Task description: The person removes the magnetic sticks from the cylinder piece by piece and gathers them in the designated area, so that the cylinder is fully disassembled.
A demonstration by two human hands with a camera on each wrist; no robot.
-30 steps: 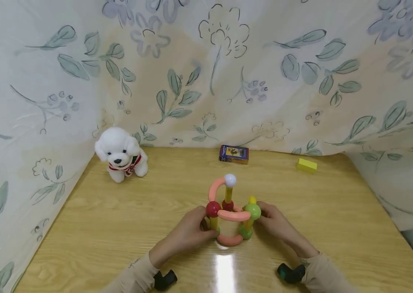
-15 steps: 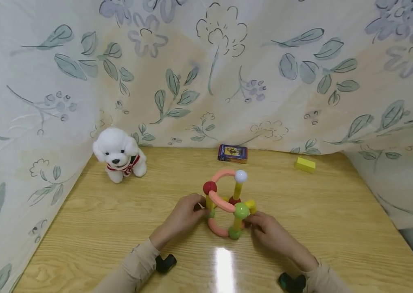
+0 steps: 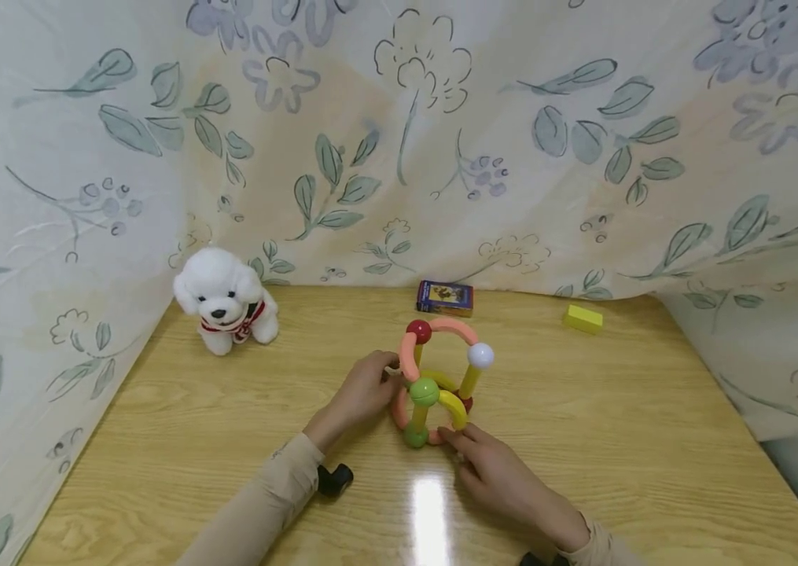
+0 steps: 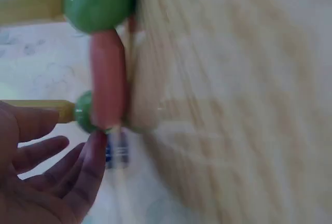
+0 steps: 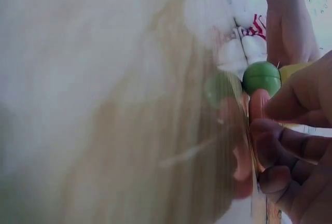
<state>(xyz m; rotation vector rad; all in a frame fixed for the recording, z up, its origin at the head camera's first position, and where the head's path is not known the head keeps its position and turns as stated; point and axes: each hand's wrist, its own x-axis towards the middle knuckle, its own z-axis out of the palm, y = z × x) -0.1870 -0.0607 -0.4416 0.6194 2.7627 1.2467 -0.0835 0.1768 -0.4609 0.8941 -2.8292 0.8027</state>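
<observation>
A toy frame of magnetic sticks and balls (image 3: 424, 391) stands on the wooden table. Yellow and pink sticks join its green, red and white balls. My left hand (image 3: 363, 391) is at its left side; in the left wrist view its fairly straight fingers touch near a lower green ball (image 4: 84, 112), the thumb beside a yellow stick (image 4: 31, 109). My right hand (image 3: 501, 475) is at the near right, thumb and fingers pinching a low pink curved stick (image 5: 258, 105) beside a green ball (image 5: 261, 79). The fingers hide part of that stick.
Behind the frame lies a small blue card box (image 3: 445, 298). A yellow block (image 3: 583, 319) is at the back right, and a white plush dog (image 3: 225, 299) sits at the back left. A floral cloth (image 3: 342, 157) hangs behind the table (image 3: 618, 409).
The frame has turned on the table: its white ball came round to the right, the red top ball went to the back. My left hand moved farther away, my right hand nearer and left.
</observation>
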